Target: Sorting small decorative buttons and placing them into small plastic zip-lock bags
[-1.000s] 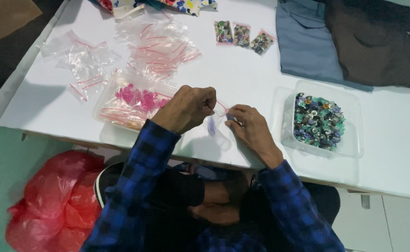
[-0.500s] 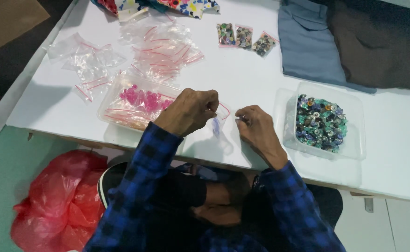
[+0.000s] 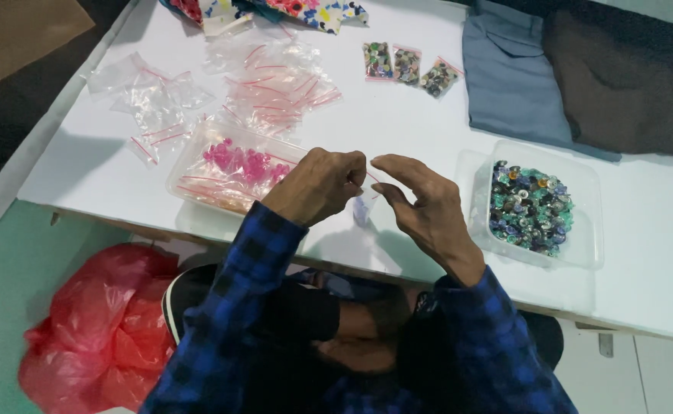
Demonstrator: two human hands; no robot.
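My left hand [image 3: 317, 185] and my right hand [image 3: 421, 205] meet over the white table [image 3: 398, 115], both pinching the red-striped top of a small clear zip bag [image 3: 362, 208] that hangs between them. The bag holds a few small bluish pieces. A clear tray of mixed green, blue and dark beads [image 3: 530, 205] stands just right of my right hand. To the left of my left hand lies a clear tray with pink beads [image 3: 233, 165] and flat bags.
Several empty zip bags [image 3: 275, 77] lie in heaps at the back left. Three filled small bags [image 3: 407, 67] sit at the back centre. Folded grey and brown cloth [image 3: 582, 77] lies at the back right. A red plastic bag [image 3: 99, 330] sits on the floor.
My hands stay together on the small bag; the fingers of my right hand have spread and shifted along its top. The view has drifted slightly.
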